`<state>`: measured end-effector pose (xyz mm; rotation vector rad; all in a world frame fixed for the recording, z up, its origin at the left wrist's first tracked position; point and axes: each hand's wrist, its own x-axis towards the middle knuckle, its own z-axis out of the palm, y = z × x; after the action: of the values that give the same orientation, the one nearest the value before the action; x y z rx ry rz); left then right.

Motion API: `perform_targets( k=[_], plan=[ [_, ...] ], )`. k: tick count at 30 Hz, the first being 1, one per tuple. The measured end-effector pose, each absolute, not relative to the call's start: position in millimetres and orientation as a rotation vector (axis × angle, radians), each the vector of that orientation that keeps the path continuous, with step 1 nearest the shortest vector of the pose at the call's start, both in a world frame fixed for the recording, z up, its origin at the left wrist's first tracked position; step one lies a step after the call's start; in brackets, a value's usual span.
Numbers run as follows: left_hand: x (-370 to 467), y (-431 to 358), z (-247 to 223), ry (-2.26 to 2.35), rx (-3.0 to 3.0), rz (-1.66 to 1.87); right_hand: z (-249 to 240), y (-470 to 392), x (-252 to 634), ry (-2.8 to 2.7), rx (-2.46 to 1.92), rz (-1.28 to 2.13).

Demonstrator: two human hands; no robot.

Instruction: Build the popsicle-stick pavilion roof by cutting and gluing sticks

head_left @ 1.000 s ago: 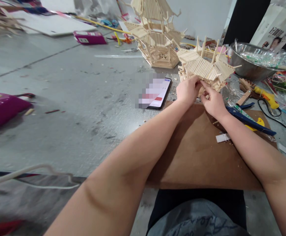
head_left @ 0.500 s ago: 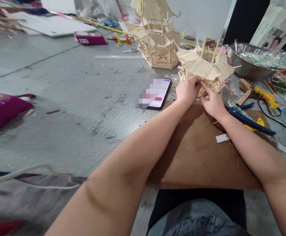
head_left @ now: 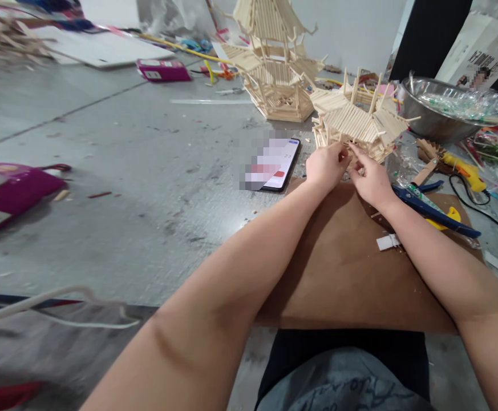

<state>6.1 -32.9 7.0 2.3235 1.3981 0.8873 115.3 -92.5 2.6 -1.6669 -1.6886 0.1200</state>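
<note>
A small pagoda-like model of pale wooden sticks [head_left: 351,120] stands at the back of the brown board [head_left: 338,257]. At its near lower side my left hand [head_left: 328,165] has its fingers bent together in a pinch. My right hand [head_left: 371,177] is beside it, its fingertips pressed close to the same spot on the model. Whatever is between the fingertips is too small to make out. A taller stick pagoda [head_left: 278,68] with a pointed roof rises behind, to the left. A phone [head_left: 276,165] with a lit screen lies left of my left hand.
Blue-handled pliers [head_left: 434,211] and a yellow glue gun [head_left: 465,171] with a black cord lie at the right. Behind them is a metal bowl [head_left: 432,123] holding plastic wrap. Purple power strips [head_left: 21,191] lie at the left, and a white board [head_left: 107,48] farther back.
My left hand has shifted slightly down from the model's roof edge, its fingers still bent. My right hand stays nearly in place. The view has shifted slightly.
</note>
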Motion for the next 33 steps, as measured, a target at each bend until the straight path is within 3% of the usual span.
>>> perform_targets(
  k=[28,33],
  plan=[
    [-4.4,-36.2,6.8,1.498,2.191,0.985,-0.5,-97.9,118.0,-1.744,-1.633,0.078],
    [-6.2,-28.0,4.6,1.483,2.103,1.190,-1.3,-98.7,121.5,-1.612,-1.664,0.033]
  ],
)
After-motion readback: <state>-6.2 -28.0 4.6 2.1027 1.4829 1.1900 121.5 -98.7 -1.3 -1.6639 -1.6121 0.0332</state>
